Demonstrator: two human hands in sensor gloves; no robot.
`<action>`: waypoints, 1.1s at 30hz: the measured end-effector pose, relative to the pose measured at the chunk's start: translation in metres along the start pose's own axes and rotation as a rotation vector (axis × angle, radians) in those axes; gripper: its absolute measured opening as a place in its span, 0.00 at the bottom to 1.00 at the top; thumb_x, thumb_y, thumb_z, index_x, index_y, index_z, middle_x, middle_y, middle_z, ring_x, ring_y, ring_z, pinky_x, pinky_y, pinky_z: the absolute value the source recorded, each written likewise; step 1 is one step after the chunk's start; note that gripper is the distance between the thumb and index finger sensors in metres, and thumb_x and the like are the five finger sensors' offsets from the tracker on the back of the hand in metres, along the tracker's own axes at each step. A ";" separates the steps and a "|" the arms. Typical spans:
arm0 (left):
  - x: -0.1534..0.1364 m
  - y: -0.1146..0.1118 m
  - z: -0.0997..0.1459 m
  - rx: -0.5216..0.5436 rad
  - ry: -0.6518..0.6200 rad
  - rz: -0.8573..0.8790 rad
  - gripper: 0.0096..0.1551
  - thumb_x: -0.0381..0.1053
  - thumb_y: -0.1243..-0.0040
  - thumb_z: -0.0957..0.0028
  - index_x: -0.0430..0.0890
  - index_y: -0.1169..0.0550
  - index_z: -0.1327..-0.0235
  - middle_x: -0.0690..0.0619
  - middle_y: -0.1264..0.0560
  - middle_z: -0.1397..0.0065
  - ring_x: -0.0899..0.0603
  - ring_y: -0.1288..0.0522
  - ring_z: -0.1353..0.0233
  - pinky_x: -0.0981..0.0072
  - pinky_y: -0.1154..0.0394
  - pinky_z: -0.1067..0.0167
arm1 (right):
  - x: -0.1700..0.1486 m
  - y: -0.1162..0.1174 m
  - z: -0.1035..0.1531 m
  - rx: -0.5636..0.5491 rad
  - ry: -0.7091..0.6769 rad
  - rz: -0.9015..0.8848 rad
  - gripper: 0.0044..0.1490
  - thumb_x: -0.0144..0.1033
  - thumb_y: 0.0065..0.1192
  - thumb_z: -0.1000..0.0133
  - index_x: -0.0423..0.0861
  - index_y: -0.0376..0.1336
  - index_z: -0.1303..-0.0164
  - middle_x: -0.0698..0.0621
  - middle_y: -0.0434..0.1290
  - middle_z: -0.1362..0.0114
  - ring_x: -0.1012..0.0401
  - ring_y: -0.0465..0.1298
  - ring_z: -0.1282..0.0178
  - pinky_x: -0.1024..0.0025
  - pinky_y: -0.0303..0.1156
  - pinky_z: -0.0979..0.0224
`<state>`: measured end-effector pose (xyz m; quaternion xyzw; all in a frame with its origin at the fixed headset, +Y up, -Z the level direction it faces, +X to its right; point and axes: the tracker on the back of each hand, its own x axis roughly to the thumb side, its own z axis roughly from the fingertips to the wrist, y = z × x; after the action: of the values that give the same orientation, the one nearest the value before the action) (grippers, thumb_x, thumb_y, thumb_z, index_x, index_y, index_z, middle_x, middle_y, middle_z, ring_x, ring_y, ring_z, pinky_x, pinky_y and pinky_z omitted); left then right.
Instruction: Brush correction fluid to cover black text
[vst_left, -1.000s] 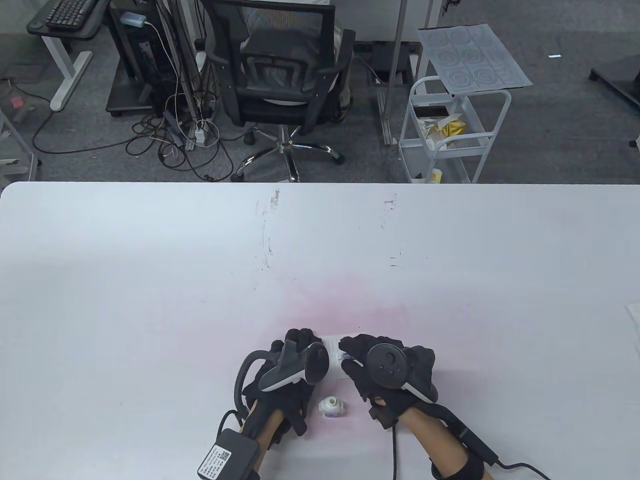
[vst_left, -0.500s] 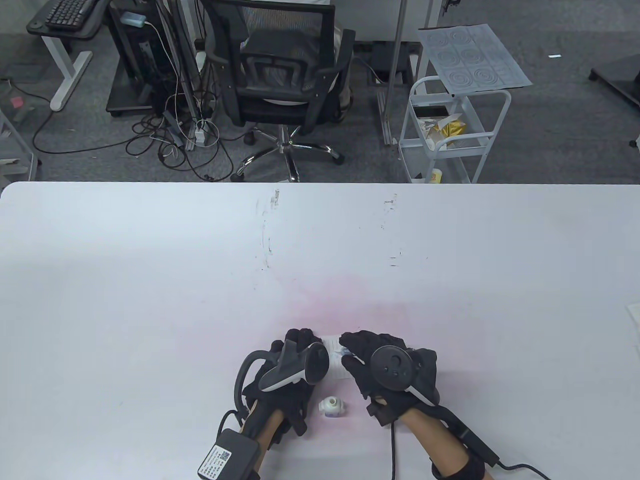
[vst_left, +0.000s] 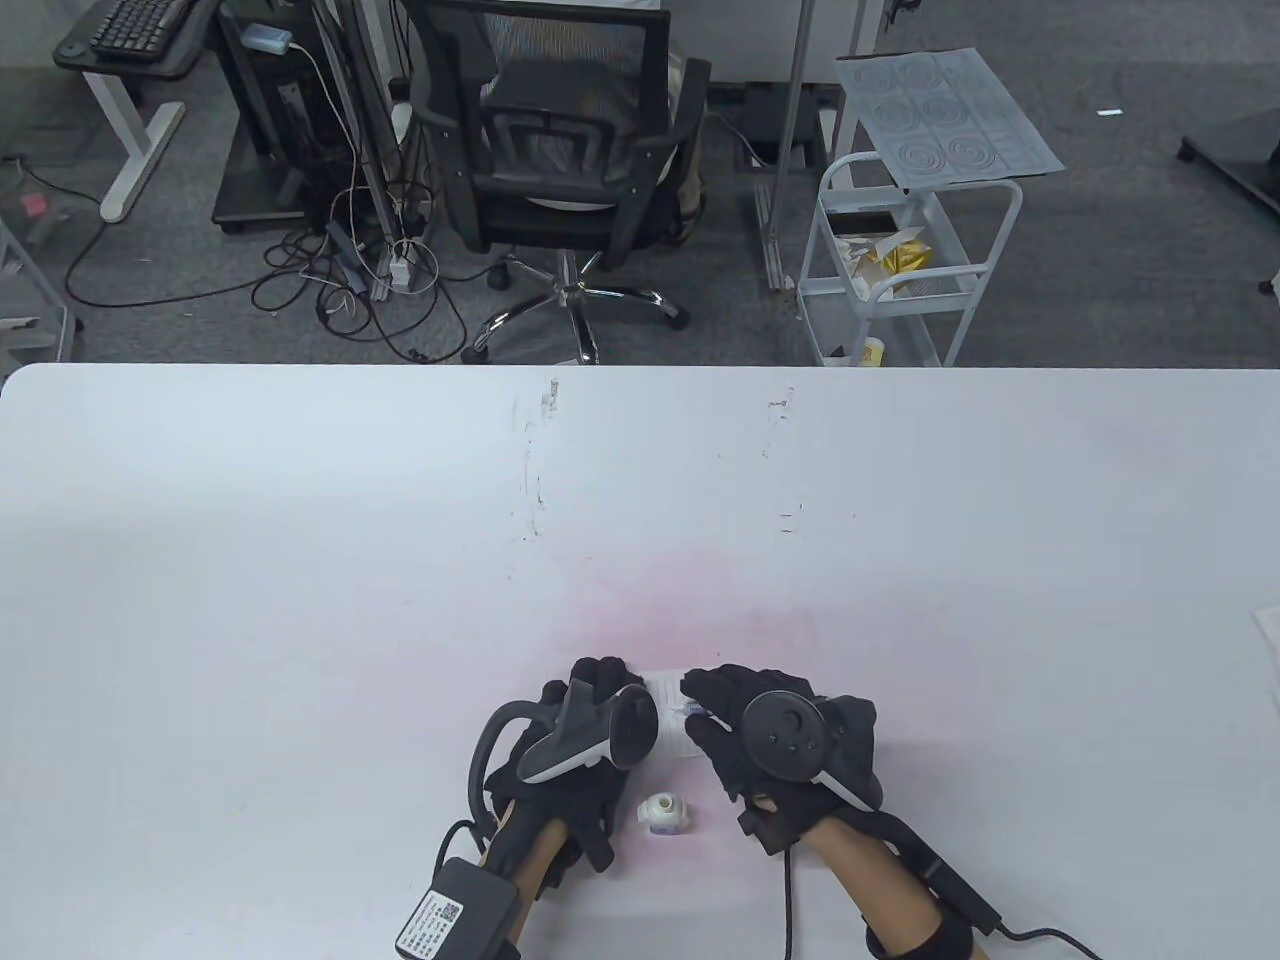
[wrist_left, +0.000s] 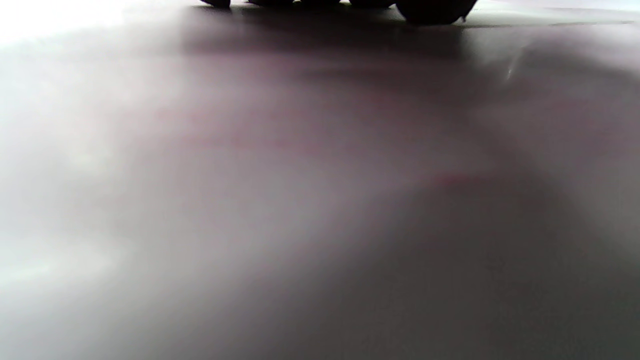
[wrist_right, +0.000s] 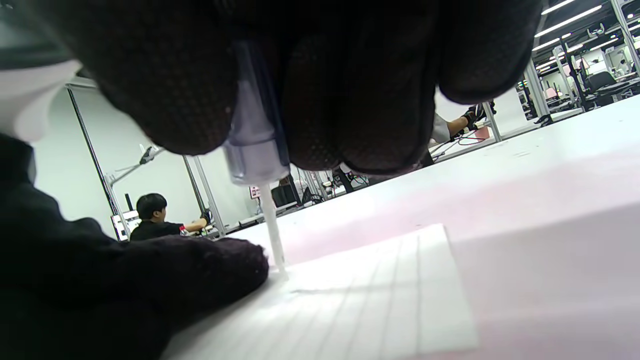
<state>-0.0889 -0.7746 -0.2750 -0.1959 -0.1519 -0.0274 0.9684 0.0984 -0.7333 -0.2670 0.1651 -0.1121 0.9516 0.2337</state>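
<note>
A small lined paper card lies on the white table near the front edge; it also shows in the right wrist view. My right hand pinches the translucent brush cap, and its white brush stem touches the card. My left hand rests on the card's left side; a left finger lies beside the brush tip. The open correction fluid bottle stands between my wrists. The left wrist view is a blur with fingertips at the top edge. No black text is visible.
The white table has scuff marks and a pink tint around the card. A paper's edge shows at the right border. Beyond the far edge stand an office chair and a white cart.
My right hand has shifted slightly to the right and toward me with the brush still on the card. The left hand and the bottle have not moved.
</note>
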 end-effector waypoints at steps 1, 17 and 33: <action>0.000 0.000 0.000 0.000 0.000 0.000 0.36 0.58 0.56 0.44 0.56 0.50 0.23 0.53 0.55 0.15 0.42 0.52 0.13 0.50 0.48 0.18 | 0.000 0.002 0.000 0.001 -0.007 -0.002 0.29 0.47 0.75 0.58 0.54 0.73 0.47 0.51 0.79 0.43 0.51 0.84 0.49 0.46 0.72 0.36; 0.000 0.000 0.000 0.001 -0.001 0.007 0.37 0.58 0.55 0.44 0.56 0.50 0.23 0.54 0.55 0.15 0.43 0.52 0.13 0.49 0.48 0.17 | -0.002 -0.008 0.003 0.007 -0.002 0.005 0.29 0.46 0.75 0.59 0.52 0.73 0.47 0.50 0.79 0.43 0.50 0.84 0.49 0.45 0.72 0.36; -0.013 0.008 0.008 0.120 0.007 0.048 0.39 0.59 0.50 0.47 0.59 0.46 0.22 0.55 0.54 0.14 0.43 0.53 0.12 0.43 0.49 0.18 | -0.032 -0.048 0.031 -0.181 0.076 -0.219 0.29 0.47 0.75 0.59 0.51 0.73 0.47 0.50 0.79 0.44 0.51 0.84 0.51 0.46 0.72 0.37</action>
<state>-0.1025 -0.7646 -0.2747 -0.1410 -0.1449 0.0041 0.9793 0.1566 -0.7135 -0.2438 0.1184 -0.1699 0.9119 0.3543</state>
